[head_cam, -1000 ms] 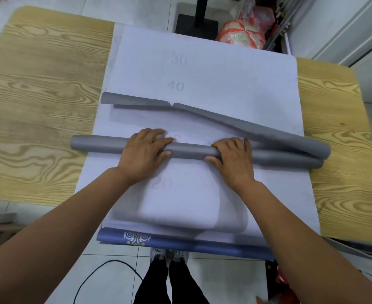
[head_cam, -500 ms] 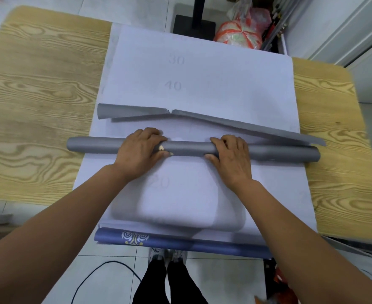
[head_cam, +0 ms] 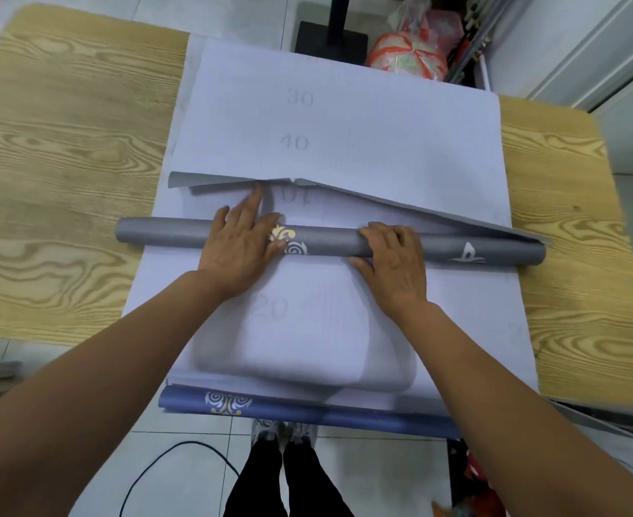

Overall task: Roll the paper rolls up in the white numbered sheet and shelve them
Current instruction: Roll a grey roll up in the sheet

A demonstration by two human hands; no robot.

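Fingers (head_cam: pixel 252 203) of left hand (head_cam: pixel 236 251) flat, right hand (head_cam: pixel 391 263) curled round grey patterned roll (head_cam: pixel 158 235); press evenly, keeping it square on white numbered sheet (head_cam: pixel 345 106).

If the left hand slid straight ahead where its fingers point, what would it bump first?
Probably the loose grey paper edge, lying just past the left hand; depth is hard to judge.

**Numbers on the sheet**

Four pale grey numbers are printed on the white numbered sheet (head_cam: pixel 382 117) — 30 at upper centre, 40 just below, 10 upside down at mid-frame, 20 below centre. Faint marks at its right edge cannot be read.
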